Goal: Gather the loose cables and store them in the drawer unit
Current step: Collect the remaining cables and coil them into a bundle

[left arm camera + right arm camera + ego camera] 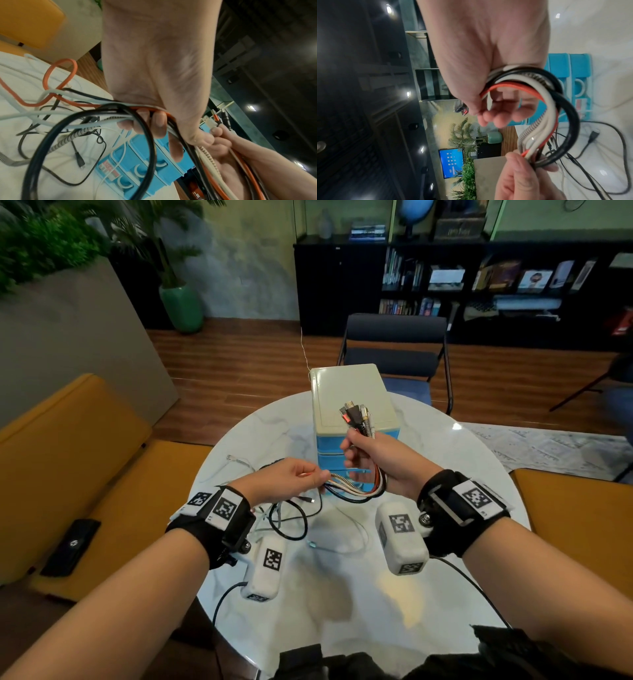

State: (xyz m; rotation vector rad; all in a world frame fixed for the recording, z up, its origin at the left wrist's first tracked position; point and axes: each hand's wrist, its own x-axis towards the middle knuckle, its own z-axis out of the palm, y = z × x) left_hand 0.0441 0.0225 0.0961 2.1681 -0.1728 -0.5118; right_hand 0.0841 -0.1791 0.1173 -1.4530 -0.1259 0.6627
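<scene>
Cables (356,489) bunched in my right hand (373,460), fingers curled round them, plug ends (354,414) sticking up over the drawer unit (342,392). My left hand (291,477) pinches the same bundle lower down. The loop sags between both hands. More cable tails (287,518) trail loose across the white counter (445,446), just in front of the blue drawers (140,169).

- table (445,460): glossy white marble-look top, glare spot at 2 o'clock;
- drawer unit (349,392): smooth plastic, cream top, blue fronts;
- cables (356,491): smooth rubbery black, white, orange jackets; one wrapped in spiral metal-look sheath;
- floor (239,364): wood planks, slight sheen;
- seats (68,433): matt mustard upholstery
</scene>
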